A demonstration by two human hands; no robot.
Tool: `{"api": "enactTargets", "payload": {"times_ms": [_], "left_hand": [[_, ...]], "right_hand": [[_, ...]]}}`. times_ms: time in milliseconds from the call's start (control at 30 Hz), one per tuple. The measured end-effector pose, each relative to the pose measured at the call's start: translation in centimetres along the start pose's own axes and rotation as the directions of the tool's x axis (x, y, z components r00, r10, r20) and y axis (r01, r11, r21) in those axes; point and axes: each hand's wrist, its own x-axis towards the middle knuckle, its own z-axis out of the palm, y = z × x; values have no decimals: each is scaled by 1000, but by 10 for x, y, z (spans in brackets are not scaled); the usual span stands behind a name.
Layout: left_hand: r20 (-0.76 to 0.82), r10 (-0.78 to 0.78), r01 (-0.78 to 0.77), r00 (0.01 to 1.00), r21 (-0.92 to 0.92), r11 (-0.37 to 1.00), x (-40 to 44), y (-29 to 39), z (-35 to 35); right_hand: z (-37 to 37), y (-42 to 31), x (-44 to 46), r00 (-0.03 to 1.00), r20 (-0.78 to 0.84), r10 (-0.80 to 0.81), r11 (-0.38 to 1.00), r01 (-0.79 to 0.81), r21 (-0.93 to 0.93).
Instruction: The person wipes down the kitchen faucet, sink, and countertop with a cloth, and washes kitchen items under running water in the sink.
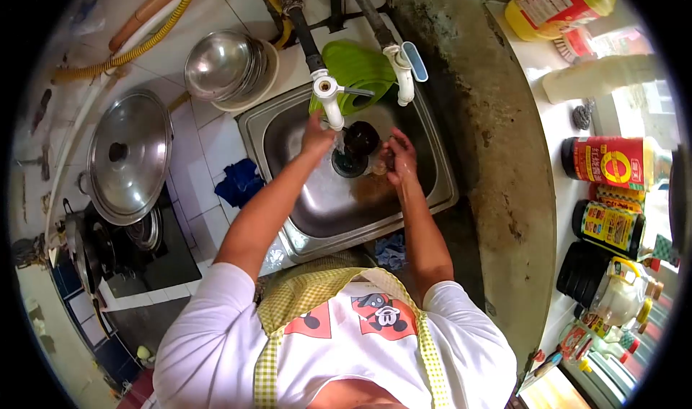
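head view: dark rounded object (362, 138) located in the steel sink (310, 207), near the white faucet (331, 110), between both hands. left hand (316, 138) is beside the spout; right hand (401, 155) is curled beside the object. whether either grip is closed cannot be told. probably stiff, light, slippery when wet; grasp opposite edges.

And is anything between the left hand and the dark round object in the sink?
Seen from above, the white tap spout comes down into the gap between the left hand and the dark round object. Whether it actually blocks at their height, I can't tell.
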Motion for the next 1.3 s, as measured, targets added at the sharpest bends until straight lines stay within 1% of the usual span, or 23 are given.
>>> {"api": "enactTargets", "payload": {"times_ms": [33,100,367,400,433,500,533,567,600,633,667,700,800,833,900,967,1033,1067,1100,1167,1200,1233,1300], "left_hand": [[-5,-8,8,1000,-12,1000,-6,19,-1],[37,263,-201,964,749,631,-24,96,-12],[423,607,-548,672,836,24,26,91,-5],[489,574,-82,657,803,-590,36,86,-3],[551,538,448,638,303,-841,45,82,0],[441,379,-39,813,692,-721,46,95,-2],[452,234,-448,861,891,-73,48,102,-3],[405,208,-389,891,914,-114,56,95,0],[438,338,-62,833,682,-729,67,75,-2],[461,461,437,758,166,-884,78,56,-4],[444,342,-81,828,698,-711,75,67,-5],[418,216,-416,882,908,-59,71,79,-5],[402,272,-364,874,914,-181,67,76,-3],[453,381,-234,806,835,-498,71,65,-2],[532,564,515,631,257,-818,85,47,0],[443,507,338,739,408,-848,85,42,8],[306,357,-67,883,833,-549,85,46,12],[361,91,-368,928,925,91,70,86,7],[371,129,-387,920,913,132,75,77,7],[394,446,-181,804,876,-448,64,61,7],[430,603,235,672,649,-724,61,62,6],[442,685,544,579,417,-729,63,66,8],[418,637,478,648,428,-767,68,52,12]], "right_hand": [[-3,-8,-2,998,44,38,997,-41,61],[0,-16,-7,996,-13,86,995,-85,45],[-5,-22,4,970,-155,187,978,-169,121],[-7,-22,5,970,-160,186,980,-172,95],[-10,-20,4,968,-167,186,982,-177,69],[-19,-14,2,954,-190,231,972,-233,14],[-22,-12,3,935,-222,278,956,-292,-34],[-23,-10,7,939,-215,268,958,-283,-42],[-24,-7,13,924,-240,297,936,-331,-118],[-21,-5,20,907,-267,325,906,-380,-189],[-4,-12,27,912,-255,322,907,-374,-195],[23,-26,35,976,-174,129,894,-190,-406],[97,-50,71,859,339,-385,717,509,-476],[118,-62,80,807,426,-409,562,591,-580],[144,-71,102,746,519,-418,386,663,-642],[160,-69,124,516,714,-473,57,827,-560],[156,-53,156,427,778,-460,-86,851,-518],[154,-47,169,343,833,-434,-230,852,-471],[153,-45,176,351,833,-429,-220,853,-473],[140,-30,181,329,888,-322,-496,740,-454],[140,-30,181,356,881,-313,-483,739,-470],[141,-32,182,353,879,-321,-457,755,-470],[146,-45,157,359,873,-331,-434,764,-478]]}}
